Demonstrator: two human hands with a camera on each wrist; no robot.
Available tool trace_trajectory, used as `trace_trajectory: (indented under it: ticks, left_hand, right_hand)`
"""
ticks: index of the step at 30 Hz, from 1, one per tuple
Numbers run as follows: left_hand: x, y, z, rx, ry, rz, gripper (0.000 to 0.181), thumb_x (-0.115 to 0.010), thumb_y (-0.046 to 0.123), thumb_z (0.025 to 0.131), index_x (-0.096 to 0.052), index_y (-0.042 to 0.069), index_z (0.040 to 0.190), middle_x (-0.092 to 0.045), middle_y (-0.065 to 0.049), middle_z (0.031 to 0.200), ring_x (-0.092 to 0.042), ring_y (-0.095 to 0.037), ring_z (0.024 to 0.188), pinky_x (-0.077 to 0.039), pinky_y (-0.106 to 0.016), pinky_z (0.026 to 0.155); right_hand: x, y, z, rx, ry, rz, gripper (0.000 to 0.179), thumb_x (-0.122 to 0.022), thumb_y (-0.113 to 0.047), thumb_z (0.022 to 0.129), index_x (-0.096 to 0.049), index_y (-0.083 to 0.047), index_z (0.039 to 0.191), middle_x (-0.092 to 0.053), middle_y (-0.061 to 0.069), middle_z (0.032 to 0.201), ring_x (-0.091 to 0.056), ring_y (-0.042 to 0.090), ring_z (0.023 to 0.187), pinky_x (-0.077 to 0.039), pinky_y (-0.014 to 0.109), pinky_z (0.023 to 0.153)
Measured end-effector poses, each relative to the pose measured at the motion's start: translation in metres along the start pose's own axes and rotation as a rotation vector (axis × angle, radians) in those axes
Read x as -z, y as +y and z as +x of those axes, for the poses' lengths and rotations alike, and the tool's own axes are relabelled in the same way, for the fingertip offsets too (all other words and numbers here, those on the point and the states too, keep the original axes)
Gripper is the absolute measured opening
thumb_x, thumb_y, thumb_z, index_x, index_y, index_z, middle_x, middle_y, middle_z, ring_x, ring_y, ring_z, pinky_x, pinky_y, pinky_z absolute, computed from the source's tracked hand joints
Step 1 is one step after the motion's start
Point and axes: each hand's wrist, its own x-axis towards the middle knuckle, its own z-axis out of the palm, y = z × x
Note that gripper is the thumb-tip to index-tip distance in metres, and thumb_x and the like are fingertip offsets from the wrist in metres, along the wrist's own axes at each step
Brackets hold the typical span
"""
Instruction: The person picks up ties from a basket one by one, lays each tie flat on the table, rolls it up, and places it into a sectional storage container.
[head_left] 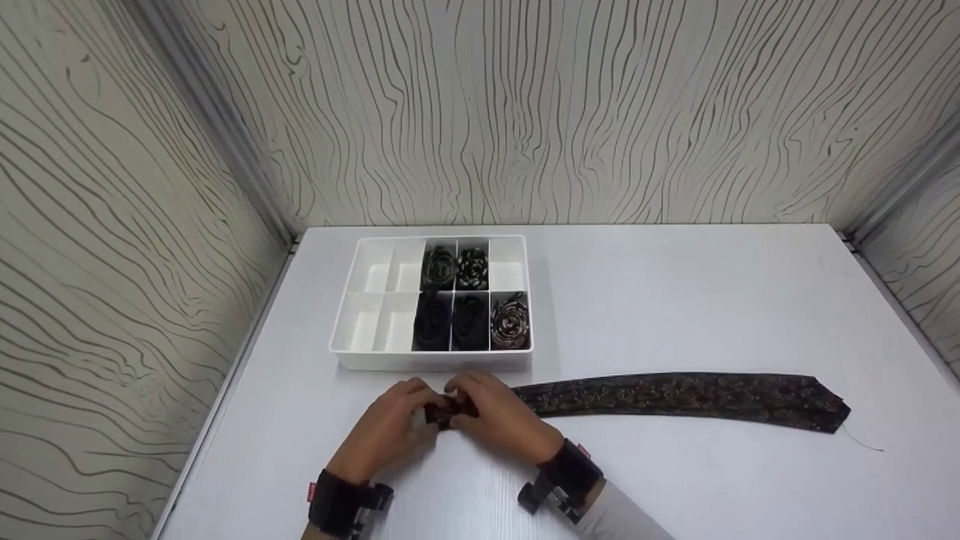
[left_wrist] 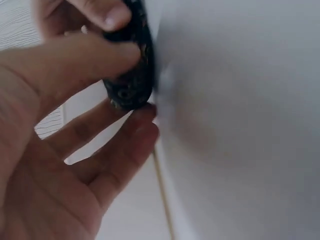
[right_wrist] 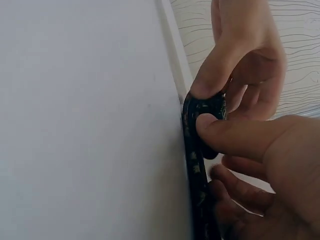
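Observation:
A dark patterned necktie (head_left: 675, 396) lies across the table, its wide pointed end at the right and a loose thread trailing from the tip. Its left end is wound into a small flat roll (left_wrist: 129, 92). My left hand (head_left: 384, 429) pinches the roll's left side between thumb and fingers. From the other side, my right hand (head_left: 501, 417) grips the same roll, its thumb pressed on the coil (right_wrist: 205, 106) in the right wrist view. Fingers partly hide the roll in the head view, and the tie's flat length runs out from under my right hand.
Just beyond my hands stands a white divided box (head_left: 435, 361). Several rolled dark ties, such as a brown-patterned one (head_left: 510, 322), fill its middle and front right compartments; the left ones and the back right one hold nothing. Wood-grain panels (head_left: 525, 112) enclose the white table (head_left: 675, 300).

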Motion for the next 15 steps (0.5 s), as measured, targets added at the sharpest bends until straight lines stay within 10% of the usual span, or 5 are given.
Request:
trace_trajectory:
  ticks: [5,15]
  left_hand:
    - [-0.007,0.005,0.007,0.002,0.026,-0.135,0.037,-0.086,0.011,0.087,-0.066,0.012,0.118,-0.067,0.001,0.116,-0.066,-0.015,0.104,-0.059,-0.036,0.093]
    - [-0.017,0.009,0.012,-0.042,0.029,-0.049,0.034,-0.085,0.003,0.083,-0.071,0.012,0.113,-0.063,-0.002,0.122,-0.061,-0.017,0.11,-0.057,-0.036,0.099]
  right_hand:
    - [0.0,0.004,-0.001,0.003,0.024,-0.017,0.021,-0.076,-0.008,0.093,-0.069,-0.017,0.111,-0.067,-0.004,0.106,-0.063,0.011,0.099,-0.056,0.029,0.088]
    - [0.011,0.009,-0.003,0.062,0.025,-0.123,0.038,-0.09,-0.03,0.083,-0.074,-0.017,0.114,-0.068,-0.004,0.114,-0.064,0.014,0.105,-0.057,0.036,0.096]
